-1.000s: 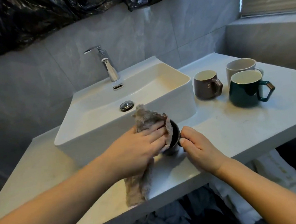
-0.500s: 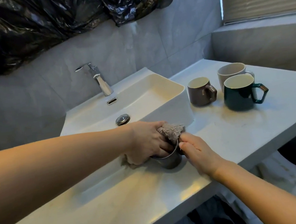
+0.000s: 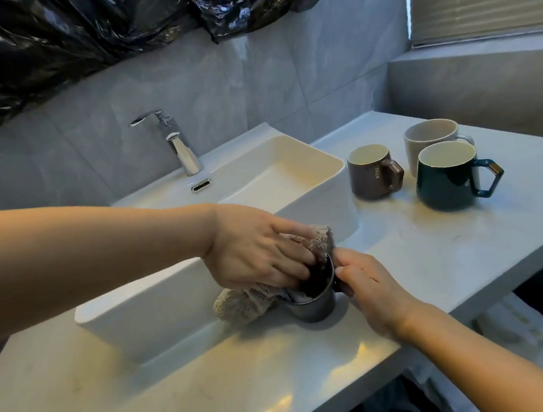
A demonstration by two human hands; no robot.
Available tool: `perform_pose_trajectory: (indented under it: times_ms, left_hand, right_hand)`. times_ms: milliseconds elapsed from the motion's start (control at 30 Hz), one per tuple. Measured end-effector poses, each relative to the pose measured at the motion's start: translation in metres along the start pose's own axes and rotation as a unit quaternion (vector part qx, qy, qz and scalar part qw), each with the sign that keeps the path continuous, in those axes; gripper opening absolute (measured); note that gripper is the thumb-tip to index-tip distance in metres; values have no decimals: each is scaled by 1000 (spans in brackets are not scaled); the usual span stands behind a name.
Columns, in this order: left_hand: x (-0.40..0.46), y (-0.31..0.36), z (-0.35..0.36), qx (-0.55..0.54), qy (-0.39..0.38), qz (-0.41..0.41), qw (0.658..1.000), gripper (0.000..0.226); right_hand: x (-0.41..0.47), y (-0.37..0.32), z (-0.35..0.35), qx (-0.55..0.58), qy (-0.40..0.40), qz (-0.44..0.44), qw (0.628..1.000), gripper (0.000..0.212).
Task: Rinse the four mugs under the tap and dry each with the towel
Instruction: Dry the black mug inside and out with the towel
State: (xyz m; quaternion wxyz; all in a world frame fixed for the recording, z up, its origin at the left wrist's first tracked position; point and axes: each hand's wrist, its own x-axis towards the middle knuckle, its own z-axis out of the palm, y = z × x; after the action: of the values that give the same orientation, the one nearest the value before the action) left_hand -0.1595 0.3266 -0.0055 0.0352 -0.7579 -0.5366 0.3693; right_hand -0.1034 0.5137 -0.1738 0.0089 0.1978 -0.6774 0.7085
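left hand (image 3: pixel 255 253) now buried fingers-first in the dark mug (image 3: pixel 313 298), pressing the towel (image 3: pixel 245 304) down inside – a second ago flat against the outside with the cloth draped over the mouth, half a second ago just bunching it at the rim. fingers curled into the cloth, so clamped on the towel rather than spread. right hand (image 3: pixel 367 285) on the far side of the mug as before, thumb and fingers pinched at the handle side, steadying it; handle itself hidden behind the fingers. mug upright on the counter (image 3: pixel 185 400), just in front of the basin (image 3: pixel 326 164), towel tail spilling out to its left and lying on the counter.

meaning for the task – outside wipe apparently done, inside wipe under way, so drying of this one mug near its end by the look of it.

further out: brown mug (image 3: pixel 371 172), white mug (image 3: pixel 430 136) and green mug (image 3: pixel 445 176) standing together on the right of the counter, upright, untouched by either hand. wet or dry, rinsed or not – cannot tell from here. tap (image 3: pixel 175 142) with no water visible. black plastic (image 3: pixel 102 31) hanging on the wall above.
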Motion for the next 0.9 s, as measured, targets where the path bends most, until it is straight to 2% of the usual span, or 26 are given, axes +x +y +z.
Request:
perform_pose_trajectory:
  times_ms: [167, 267, 367, 467, 633, 800, 900]
  left_hand:
    - [4, -19, 21, -85, 62, 32, 994, 61]
    - [15, -19, 40, -114, 59, 51, 990, 59]
    - [20, -16, 56, -119, 43, 31, 991, 50]
    - [18, -15, 56, -101, 30, 17, 994, 48]
    - [7, -9, 44, -28, -17, -20, 999, 59]
    - [-13, -16, 30, 41, 11, -21, 999, 69]
    - [-9, -21, 31, 29, -2, 3, 1000, 74]
  right_hand:
    - [5, 7, 0, 4, -5, -3, 1000, 36]
    - [9, 11, -1, -14, 5, -3, 1000, 28]
    - [14, 13, 0, -17, 7, 3, 1000, 24]
    - [17, 14, -1, -14, 6, 1, 1000, 23]
    - [16, 14, 0, 12, 6, 16, 1000, 17]
    - [19, 16, 1, 27, 3, 37, 999, 38]
    - [20, 16, 2, 29, 14, 31, 999, 37]
